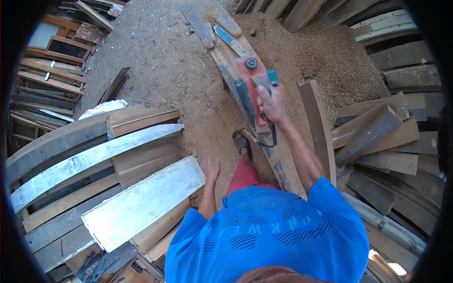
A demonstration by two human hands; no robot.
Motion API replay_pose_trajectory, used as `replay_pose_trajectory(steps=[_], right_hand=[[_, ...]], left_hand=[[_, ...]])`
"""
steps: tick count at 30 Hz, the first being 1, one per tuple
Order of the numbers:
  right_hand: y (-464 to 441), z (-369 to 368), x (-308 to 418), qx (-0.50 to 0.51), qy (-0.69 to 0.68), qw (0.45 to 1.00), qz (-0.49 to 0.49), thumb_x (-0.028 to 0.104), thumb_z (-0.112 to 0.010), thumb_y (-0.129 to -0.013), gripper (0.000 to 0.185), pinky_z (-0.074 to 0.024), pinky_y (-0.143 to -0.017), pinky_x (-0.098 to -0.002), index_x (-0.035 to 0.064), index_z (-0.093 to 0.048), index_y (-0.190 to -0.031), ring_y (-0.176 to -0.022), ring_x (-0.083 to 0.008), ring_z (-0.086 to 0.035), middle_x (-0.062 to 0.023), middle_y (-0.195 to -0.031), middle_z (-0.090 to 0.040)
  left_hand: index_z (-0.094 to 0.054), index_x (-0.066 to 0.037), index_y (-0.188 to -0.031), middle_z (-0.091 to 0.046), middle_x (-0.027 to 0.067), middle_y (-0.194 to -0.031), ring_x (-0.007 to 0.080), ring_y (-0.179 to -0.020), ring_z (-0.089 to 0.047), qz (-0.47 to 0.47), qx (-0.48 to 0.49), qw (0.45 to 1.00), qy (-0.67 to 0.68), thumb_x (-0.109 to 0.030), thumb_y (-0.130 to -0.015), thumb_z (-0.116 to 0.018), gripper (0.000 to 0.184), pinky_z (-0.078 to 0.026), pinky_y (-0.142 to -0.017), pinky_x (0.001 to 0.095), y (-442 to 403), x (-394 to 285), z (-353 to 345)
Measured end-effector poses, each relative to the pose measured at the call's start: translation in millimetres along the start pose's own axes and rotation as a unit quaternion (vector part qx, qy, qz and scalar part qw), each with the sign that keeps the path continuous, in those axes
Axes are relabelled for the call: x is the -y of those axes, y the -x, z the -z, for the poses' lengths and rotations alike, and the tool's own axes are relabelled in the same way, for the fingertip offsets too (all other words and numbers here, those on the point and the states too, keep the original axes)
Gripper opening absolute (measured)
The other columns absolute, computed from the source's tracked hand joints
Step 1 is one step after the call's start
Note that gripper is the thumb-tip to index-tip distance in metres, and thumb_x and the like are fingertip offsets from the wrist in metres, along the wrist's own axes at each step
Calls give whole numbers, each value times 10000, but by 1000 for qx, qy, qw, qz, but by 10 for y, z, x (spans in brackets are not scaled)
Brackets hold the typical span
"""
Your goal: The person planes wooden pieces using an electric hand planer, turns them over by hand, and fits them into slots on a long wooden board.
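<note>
My right hand [272, 103] is wrapped round the rear handle of a red electric planer [249, 70], which has a round black knob at its front. The planer rests over a long, worn wooden bench [285, 170] running away from me. A black cord [272, 139] loops at its back end. Ahead of the planer lies a narrow strip with a blue end [227, 38]. My left hand [211, 170] hangs low at my side, fingers curled in and slightly blurred, beside the end of a white board [146, 203]. Nothing shows in it.
Stacked planks [141, 155] stand on my left, and more timber [377, 137] lies on my right. An upright board [318, 127] is close to my right arm. Wood shavings [325, 52] are heaped beyond the bench. Wooden frames [68, 47] lean at the far left.
</note>
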State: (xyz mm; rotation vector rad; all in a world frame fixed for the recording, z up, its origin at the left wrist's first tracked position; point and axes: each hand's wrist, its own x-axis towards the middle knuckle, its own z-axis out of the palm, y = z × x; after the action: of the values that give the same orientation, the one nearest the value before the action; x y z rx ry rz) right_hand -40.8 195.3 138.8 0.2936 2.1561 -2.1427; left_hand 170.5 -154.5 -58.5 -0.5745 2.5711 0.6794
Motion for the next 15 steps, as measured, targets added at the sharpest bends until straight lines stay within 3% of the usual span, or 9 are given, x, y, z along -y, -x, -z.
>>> replay_pose_trajectory(steps=[2, 6, 8, 10, 13, 15], right_hand=[[442, 158, 105, -28, -30, 999, -34, 454, -559, -1047, 394, -405, -486, -253, 70, -586, -963, -562, -41, -488, 53, -668, -519], [1236, 501, 164, -50, -35, 995, -73, 486, -573, -1032, 432, -425, -496, -255, 55, -579, -1003, -566, -50, -501, 39, -693, -539], [1540, 659, 130, -63, -15, 994, -89, 505, -583, -1021, 462, -433, -499, -258, 43, -577, -1019, -566, -57, -507, 31, -693, -542], [1774, 783, 23, -71, 11, 991, -112, 526, -593, -1008, 498, -443, -503, -264, 29, -577, -1037, -566, -65, -517, 23, -688, -545], [2011, 892, -122, -74, 44, 989, -120, 557, -591, -993, 558, -458, -510, -274, 2, -587, -1051, -565, -87, -535, 6, -681, -554], [2133, 939, -187, -68, 56, 988, -128, 570, -593, -982, 584, -475, -531, -300, -9, -592, -1055, -576, -114, -558, -12, -684, -572]], left_hand=[[-526, 18, -1428, -517, 295, -1456, 432, -1403, -444, -63, -105, 992, -40, -321, -949, -651, 600, -326, -1184, 494, -279, -579, 344], [-480, 22, -1460, -446, 316, -1502, 451, -1429, -377, -235, -173, 956, -32, -365, -965, -632, 646, -254, -1195, 553, -776, -1939, 645], [-444, 34, -1478, -401, 304, -1538, 462, -1449, -324, -262, -152, 953, -25, -458, -927, -663, 771, -225, -1192, 594, -806, -2647, 543], [-372, 37, -1518, -299, 299, -1597, 471, -1471, -268, -246, -93, 963, -62, -568, -845, -705, 964, -200, -1184, 633, -560, -3269, 536], [-304, 34, -1546, -253, 303, -1603, 478, -1460, -278, -226, -117, 961, -106, -631, -761, -753, 1122, -205, -1171, 658, -493, -3562, 47], [-313, 26, -1531, -242, 295, -1603, 478, -1434, -309, -193, -125, 968, -100, -582, -736, -780, 1104, -237, -1169, 640, -448, -3529, -36]])
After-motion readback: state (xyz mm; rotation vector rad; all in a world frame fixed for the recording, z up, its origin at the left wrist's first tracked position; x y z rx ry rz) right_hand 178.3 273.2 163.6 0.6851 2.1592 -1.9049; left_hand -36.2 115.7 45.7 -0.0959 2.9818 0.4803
